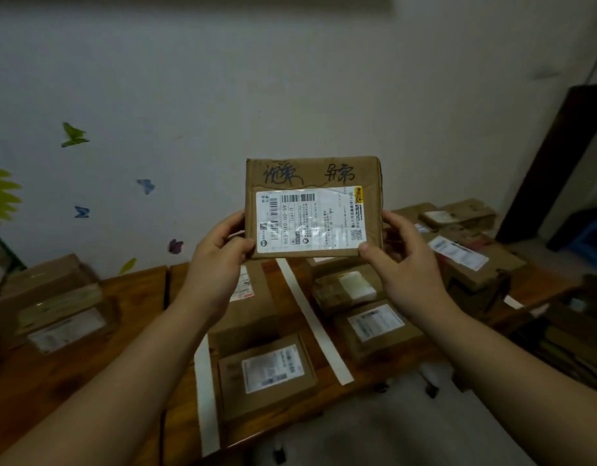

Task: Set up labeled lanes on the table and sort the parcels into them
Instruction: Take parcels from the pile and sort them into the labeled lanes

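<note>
In the middle of the frame, the left hand and the right hand hold a small cardboard parcel by its lower corners, thumbs pinching the front. It is raised above the wooden table, where other parcels lie between white tape strips.

White wall, butterfly decals, wooden table

A room in a home: colourful butterfly stickers decorate the white painted wall behind a brown wooden table.
</note>
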